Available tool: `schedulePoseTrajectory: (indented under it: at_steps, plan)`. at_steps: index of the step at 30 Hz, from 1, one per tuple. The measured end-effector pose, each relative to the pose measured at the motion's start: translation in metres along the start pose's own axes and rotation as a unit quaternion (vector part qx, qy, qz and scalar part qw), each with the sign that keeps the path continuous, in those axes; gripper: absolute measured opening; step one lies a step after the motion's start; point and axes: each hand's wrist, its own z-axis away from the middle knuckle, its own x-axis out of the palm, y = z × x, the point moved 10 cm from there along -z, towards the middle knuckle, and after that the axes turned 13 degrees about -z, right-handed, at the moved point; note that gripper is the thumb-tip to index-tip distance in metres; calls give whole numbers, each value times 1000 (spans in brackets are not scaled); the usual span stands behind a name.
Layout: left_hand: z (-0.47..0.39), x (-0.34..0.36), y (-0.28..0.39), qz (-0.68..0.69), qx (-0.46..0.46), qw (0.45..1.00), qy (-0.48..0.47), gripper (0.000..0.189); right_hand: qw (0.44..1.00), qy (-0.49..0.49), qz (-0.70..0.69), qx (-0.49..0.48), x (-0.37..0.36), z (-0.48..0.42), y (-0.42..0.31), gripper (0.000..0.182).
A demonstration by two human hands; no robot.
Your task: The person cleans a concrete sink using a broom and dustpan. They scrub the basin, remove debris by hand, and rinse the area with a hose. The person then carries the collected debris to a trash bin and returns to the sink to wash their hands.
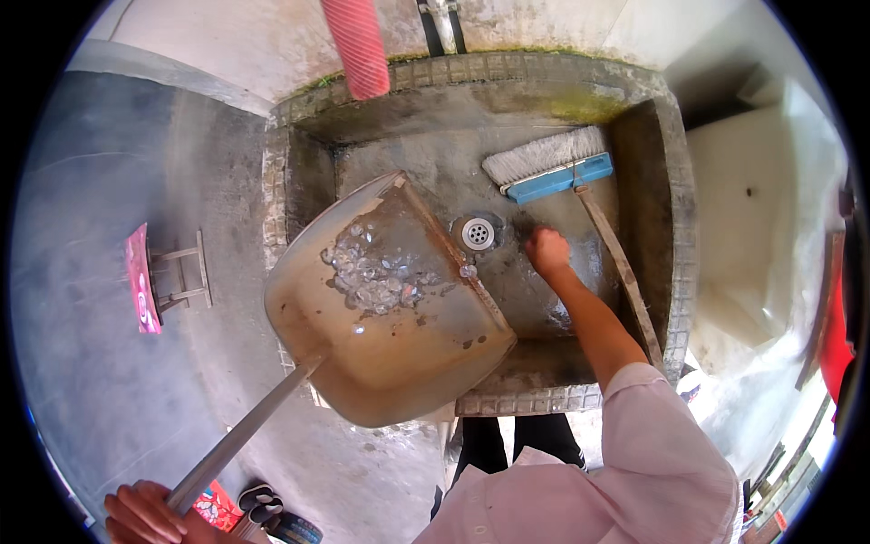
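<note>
My left hand (pixel 146 513) is wrapped around the metal handle (pixel 238 435) of a large dustpan (pixel 353 360). The worn, brownish pan rests tilted across the near left part of a concrete sink (pixel 275 170). A wet cluster of clear, glass-like pieces (pixel 374 279) lies in the pan, and one clear piece (pixel 467 270) sits at its front lip. My right hand (pixel 547 251) is down in the basin, right of the round metal drain (pixel 478 234). Its fingers are curled closed, and I see nothing in them. The pan hides part of the sink floor.
A blue broom head (pixel 561 178) with pale bristles lies in the far right of the basin, its wooden handle (pixel 622 265) running over the near rim. A rolled pink object (pixel 357 51) hangs above the far rim. A pink-topped stool (pixel 143 279) stands left; dark shoes (pixel 258 502) are near my left hand.
</note>
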Motion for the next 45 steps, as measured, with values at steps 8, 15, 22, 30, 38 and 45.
schedulePoseTrajectory:
  at_steps: [8,15,22,30,38,45]
  plan:
    - [10,-23,8,28,7,998,60,38,849,-37,-479,-218,-162,105,-271,8]
    - [6,-24,2,35,-23,994,99,40,986,6,-69,-150,-178,90,-184,8]
    - [10,-39,23,34,-4,995,94,38,920,61,387,29,-166,98,1,23]
    - [-8,8,79,-49,70,994,-73,43,978,-36,97,181,-189,138,-7,23]
    - [28,27,158,-55,84,993,-57,41,971,178,-150,45,-284,364,-49,35]
    - [52,69,238,-6,111,981,-157,41,915,186,-288,211,-303,569,-24,34]
